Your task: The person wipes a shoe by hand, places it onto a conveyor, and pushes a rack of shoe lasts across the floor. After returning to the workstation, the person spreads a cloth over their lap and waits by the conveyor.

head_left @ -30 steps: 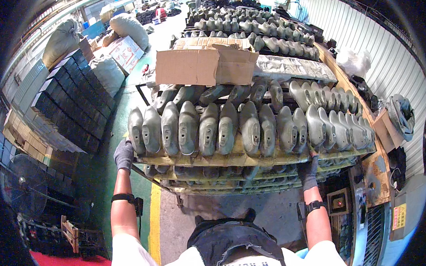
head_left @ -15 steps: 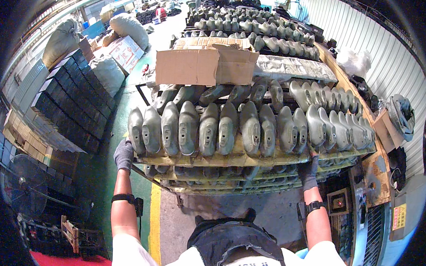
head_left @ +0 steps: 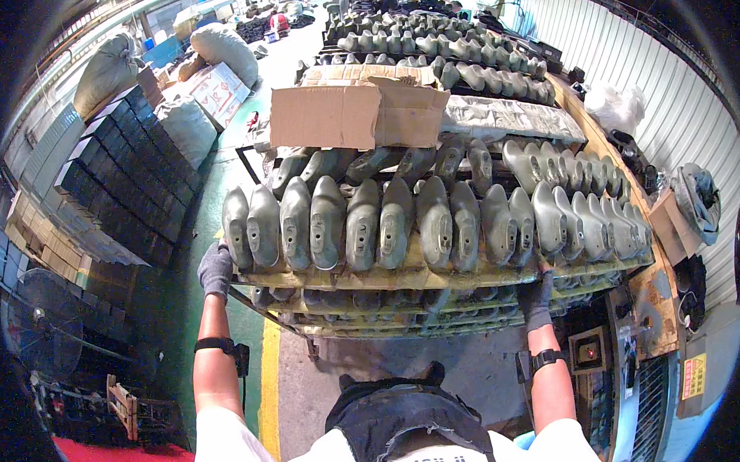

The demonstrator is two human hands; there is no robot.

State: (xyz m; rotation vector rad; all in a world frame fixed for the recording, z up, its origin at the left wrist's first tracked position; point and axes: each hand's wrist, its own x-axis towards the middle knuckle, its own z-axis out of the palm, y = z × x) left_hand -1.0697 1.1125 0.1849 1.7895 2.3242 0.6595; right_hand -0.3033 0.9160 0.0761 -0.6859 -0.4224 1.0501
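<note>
While left hand and right hand grip rack at front, fingers apparently curled closed, sudden jolt could topple shoe lasts.

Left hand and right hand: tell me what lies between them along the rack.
In the head view, the top shelf's yellowish front edge runs between the left hand and right hand, with grey shoe lasts lined up on the shelf.

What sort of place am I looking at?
Likely a shoe factory or workshop: a shelved rack bears rows of grey foot-shaped forms, with bulging sacks and a yellow floor line to the left.
</note>
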